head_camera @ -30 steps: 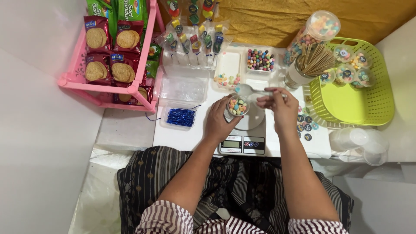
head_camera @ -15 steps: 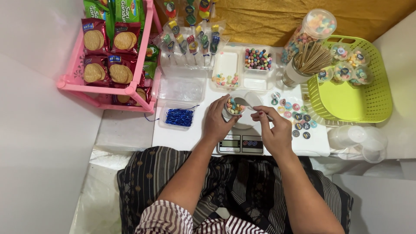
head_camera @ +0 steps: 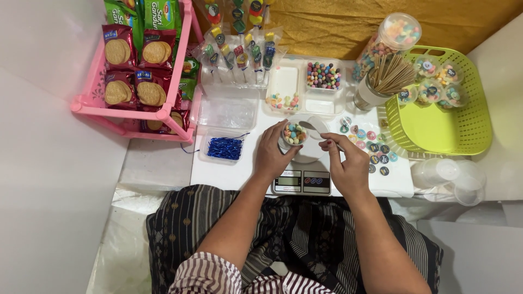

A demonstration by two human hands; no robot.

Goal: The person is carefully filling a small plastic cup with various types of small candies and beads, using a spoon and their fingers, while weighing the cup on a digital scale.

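Note:
My left hand [head_camera: 274,154] grips a small clear cup of coloured candies [head_camera: 294,133] over the white kitchen scale [head_camera: 302,178]. In my right hand [head_camera: 345,165] is a white spoon [head_camera: 315,127] whose bowl reaches toward the cup's rim. A white bowl [head_camera: 308,154] sits on the scale beneath the cup. Just beyond lies a white divided tray [head_camera: 287,81] with coloured candy balls [head_camera: 323,75] in one compartment.
A pink rack [head_camera: 131,111] of biscuit packets stands at the left. A clear tub of blue twist ties [head_camera: 224,147] lies beside my left hand. Round stickers [head_camera: 370,146], a cup of wooden sticks [head_camera: 381,81], a candy jar [head_camera: 395,34] and a green basket [head_camera: 441,128] of filled cups are right.
My right hand has come down from the tray area toward me and now rests by the scale with the spoon at the cup. The left hand stayed on the cup.

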